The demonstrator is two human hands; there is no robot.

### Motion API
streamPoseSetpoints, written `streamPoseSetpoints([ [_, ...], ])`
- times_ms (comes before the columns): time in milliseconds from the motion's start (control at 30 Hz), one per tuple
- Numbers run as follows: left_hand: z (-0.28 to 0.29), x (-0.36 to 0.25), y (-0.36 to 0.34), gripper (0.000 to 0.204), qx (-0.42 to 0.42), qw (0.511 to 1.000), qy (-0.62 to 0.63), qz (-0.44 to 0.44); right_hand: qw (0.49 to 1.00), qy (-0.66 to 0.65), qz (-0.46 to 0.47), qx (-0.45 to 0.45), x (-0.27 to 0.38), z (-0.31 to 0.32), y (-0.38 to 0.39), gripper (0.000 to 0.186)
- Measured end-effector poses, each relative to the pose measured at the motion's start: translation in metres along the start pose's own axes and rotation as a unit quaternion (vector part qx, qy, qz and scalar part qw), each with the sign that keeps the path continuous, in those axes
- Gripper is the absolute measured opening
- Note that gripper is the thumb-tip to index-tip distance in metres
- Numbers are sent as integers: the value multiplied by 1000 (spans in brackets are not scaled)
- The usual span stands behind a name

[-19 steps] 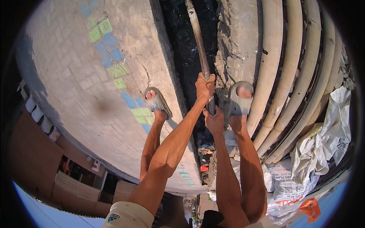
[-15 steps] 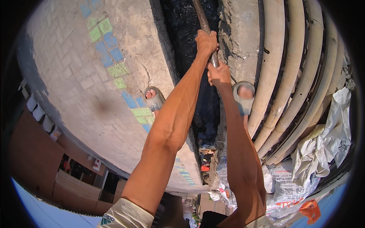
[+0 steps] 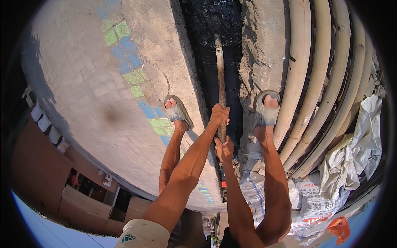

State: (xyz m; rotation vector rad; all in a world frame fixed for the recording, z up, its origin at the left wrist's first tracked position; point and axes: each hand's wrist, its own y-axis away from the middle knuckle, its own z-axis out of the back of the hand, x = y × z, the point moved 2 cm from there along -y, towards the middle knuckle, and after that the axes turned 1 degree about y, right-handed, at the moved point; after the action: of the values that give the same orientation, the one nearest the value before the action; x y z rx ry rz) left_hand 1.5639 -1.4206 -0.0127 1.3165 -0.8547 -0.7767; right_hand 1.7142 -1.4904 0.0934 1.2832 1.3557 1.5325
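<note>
Left hand (image 3: 219, 114) and right hand (image 3: 224, 149) are wrapped tightly round the pole (image 3: 221, 78), narrow room separating it from the ditch (image 3: 233, 74) edges (image 3: 188, 66). A white sack (image 3: 310, 192) bears printing.

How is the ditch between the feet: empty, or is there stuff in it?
Not empty: dark, shiny, wet-looking muck lies along the ditch, showing on both sides of the wooden pole. I cannot tell how deep.

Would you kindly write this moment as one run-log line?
left hand: grips pole | right hand: grips pole, nearer the body | pole: lengthwise along dark ditch | sandals: one each side of ditch
</note>
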Motion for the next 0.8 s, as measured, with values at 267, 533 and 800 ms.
streamPoseSetpoints([
  [267,-19,208,49,42,-26,997,68,-12,919,360,-91,-131,-89,31,163,25],
  [533,-16,162,65,51,-71,988,103,-86,931,327,-82,-139,-88,35,140,26],
  [800,99,-270,-24,46,-215,917,28,-336,950,207,229,34,241,-165,-184,24],
])
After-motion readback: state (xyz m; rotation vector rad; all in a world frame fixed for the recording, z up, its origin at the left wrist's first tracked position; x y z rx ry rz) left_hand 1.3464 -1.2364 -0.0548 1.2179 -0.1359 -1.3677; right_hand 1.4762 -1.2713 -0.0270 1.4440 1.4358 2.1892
